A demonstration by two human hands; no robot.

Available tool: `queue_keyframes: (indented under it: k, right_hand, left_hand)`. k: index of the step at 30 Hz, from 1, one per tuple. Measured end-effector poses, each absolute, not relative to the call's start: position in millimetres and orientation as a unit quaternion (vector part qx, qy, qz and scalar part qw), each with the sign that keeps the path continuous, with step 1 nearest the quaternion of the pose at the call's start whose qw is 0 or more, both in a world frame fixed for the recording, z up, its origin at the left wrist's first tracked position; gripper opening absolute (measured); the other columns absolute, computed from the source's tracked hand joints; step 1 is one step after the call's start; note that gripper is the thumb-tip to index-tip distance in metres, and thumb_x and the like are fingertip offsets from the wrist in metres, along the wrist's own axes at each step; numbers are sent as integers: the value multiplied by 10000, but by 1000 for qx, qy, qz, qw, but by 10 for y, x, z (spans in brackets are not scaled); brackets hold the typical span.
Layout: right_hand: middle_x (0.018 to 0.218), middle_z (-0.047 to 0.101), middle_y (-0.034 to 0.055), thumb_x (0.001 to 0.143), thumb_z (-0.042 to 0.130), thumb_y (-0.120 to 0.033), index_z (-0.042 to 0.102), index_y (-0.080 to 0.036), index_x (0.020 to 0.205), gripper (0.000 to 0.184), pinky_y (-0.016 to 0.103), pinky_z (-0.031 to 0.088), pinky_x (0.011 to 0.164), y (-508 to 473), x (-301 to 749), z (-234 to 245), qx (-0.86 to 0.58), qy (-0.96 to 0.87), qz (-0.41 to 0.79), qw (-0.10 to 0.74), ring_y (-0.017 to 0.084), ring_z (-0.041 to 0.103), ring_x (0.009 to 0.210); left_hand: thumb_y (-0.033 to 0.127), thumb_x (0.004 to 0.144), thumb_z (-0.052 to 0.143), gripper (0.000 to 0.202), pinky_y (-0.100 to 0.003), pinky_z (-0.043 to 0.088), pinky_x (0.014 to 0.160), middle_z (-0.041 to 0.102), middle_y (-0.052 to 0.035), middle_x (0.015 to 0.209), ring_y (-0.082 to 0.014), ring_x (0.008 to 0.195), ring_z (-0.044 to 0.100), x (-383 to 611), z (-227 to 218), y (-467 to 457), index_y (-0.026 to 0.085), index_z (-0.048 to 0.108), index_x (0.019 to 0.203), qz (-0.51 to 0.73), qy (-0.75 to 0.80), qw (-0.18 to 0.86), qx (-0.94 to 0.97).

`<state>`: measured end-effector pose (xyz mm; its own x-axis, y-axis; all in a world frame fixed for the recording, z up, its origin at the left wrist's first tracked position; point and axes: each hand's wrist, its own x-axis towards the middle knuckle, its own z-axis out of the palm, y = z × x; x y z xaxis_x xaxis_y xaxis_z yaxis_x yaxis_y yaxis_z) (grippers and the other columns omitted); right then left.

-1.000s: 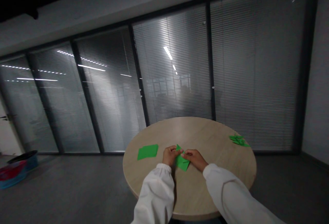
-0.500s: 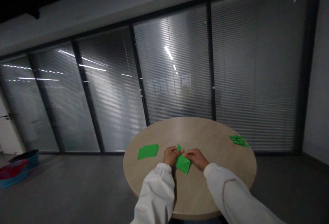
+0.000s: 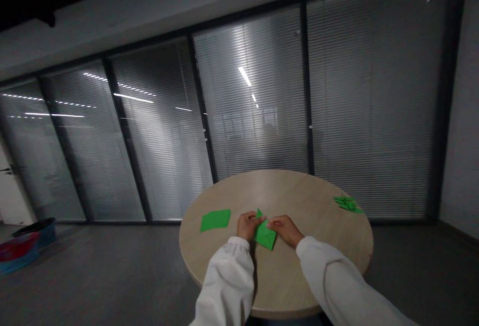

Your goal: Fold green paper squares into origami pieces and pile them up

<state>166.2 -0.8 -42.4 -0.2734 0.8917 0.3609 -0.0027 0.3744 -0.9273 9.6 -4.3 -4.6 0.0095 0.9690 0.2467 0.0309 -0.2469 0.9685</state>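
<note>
A partly folded piece of green origami paper [image 3: 265, 238] is held between my hands over the round table [image 3: 288, 286], its pointed end facing away from me. My left hand [image 3: 247, 225] grips its left side near the point, with thumb and fingers closed. On the opposite edge, my right hand [image 3: 285, 228] pinches the paper between thumb and fingertips. Creases and a triangular flap show on the near part. The fingers cover some of the middle of the paper.
Left of my hands lies a small stack of flat green paper sheets [image 3: 215, 220]. Several folded green paper pieces [image 3: 348, 203] sit in a heap near the table's right edge. Tubs [image 3: 18, 253] stand on the floor at far left. A glass partition with blinds [image 3: 254, 96] rises behind the table.
Both hands keep their hold on the folded paper, and its shape looks the same. The whole view has shifted very slightly.
</note>
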Motion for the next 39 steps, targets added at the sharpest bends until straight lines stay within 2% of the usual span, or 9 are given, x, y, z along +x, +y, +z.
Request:
queue_keyframes:
  k: [8,13,18,25,35,39]
  right_hand:
    - [571,575,-8,600,687,-571,607,-145,617,433,241,394,535,-15,1643,-436,-349,-636,483,490,127,511,557]
    - [549,572,-9,587,701,-560,595,-143,575,430,233,409,517,-24,1649,-426,-349,-631,489,490,114,506,530]
    - [617,623,13,623,675,-560,639,-139,661,425,241,439,522,-2,1651,-460,-343,-630,488,498,136,560,567]
    - [593,628,15,630,678,-517,643,-147,639,372,245,450,509,3,1660,-470,-357,-640,466,495,148,574,563]
    - [583,629,14,645,663,-530,647,-140,639,390,250,446,517,-51,1644,-393,-343,-647,464,498,140,564,535]
    - [571,618,8,649,663,-531,640,-140,630,392,246,440,513,-72,1644,-372,-342,-653,465,490,129,550,517]
  left_hand:
    - [407,422,833,347,-206,313,409,532,27,433,-95,403,456,47,-85,16,126,650,513,581,435,421,545]
    - [397,421,831,343,-205,326,417,537,33,443,-89,405,453,23,-71,24,121,655,525,584,434,422,541]
    - [385,425,842,341,-202,341,426,552,31,447,-85,409,461,31,-62,15,118,657,531,595,418,437,529]
    - [304,356,887,426,-238,451,533,664,-29,579,-137,528,582,76,-30,-28,104,719,692,576,390,472,541]
    - [464,452,825,398,-243,426,478,638,-37,514,-138,468,554,67,58,-91,103,703,566,573,414,455,542]
    - [457,483,813,376,-233,419,462,636,-35,505,-130,451,547,51,51,-72,107,700,563,605,413,444,515]
